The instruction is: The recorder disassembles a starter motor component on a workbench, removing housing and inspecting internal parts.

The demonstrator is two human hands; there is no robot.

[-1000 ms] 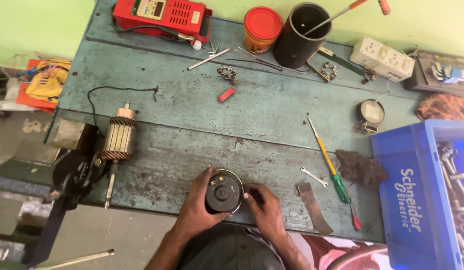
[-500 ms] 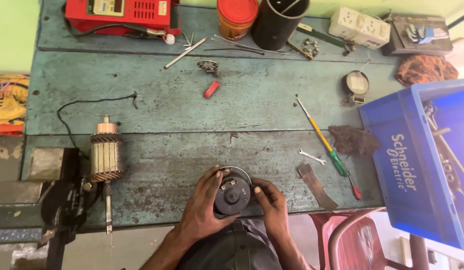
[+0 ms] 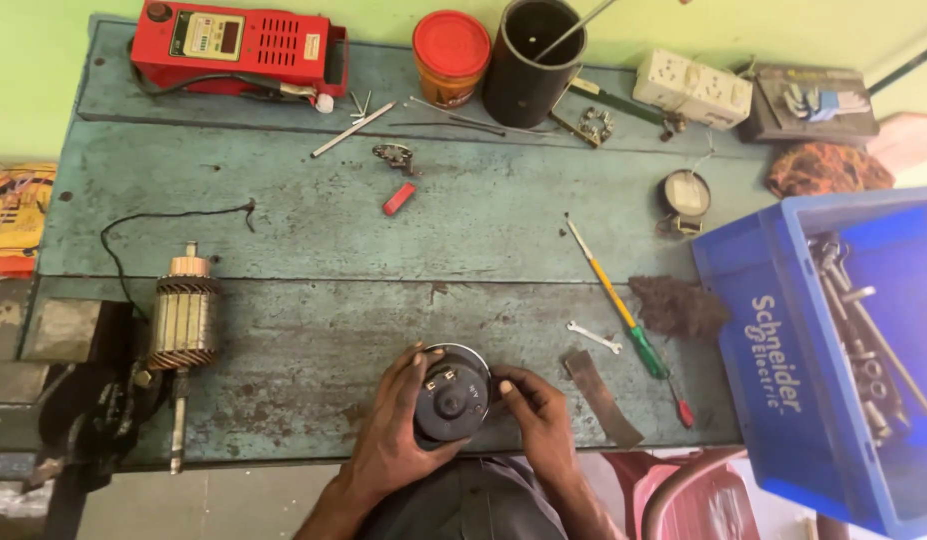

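Worn green table [image 3: 314,220] is covered in junk: red meter [image 3: 239,45] up top, armature [image 3: 184,320] at the left edge, screwdriver [image 3: 624,305] and small spanner [image 3: 594,338] on the right, blue crate [image 3: 784,340] beside that. From my feed the round motor cap [image 3: 452,395] sits at the near edge, pinned between both hands. Left hand [image 3: 394,430] wraps its side, right hand [image 3: 534,420] pinches the rim with its fingertips. Looks like early days to me: armature's well apart from the cap, tools lie untouched.
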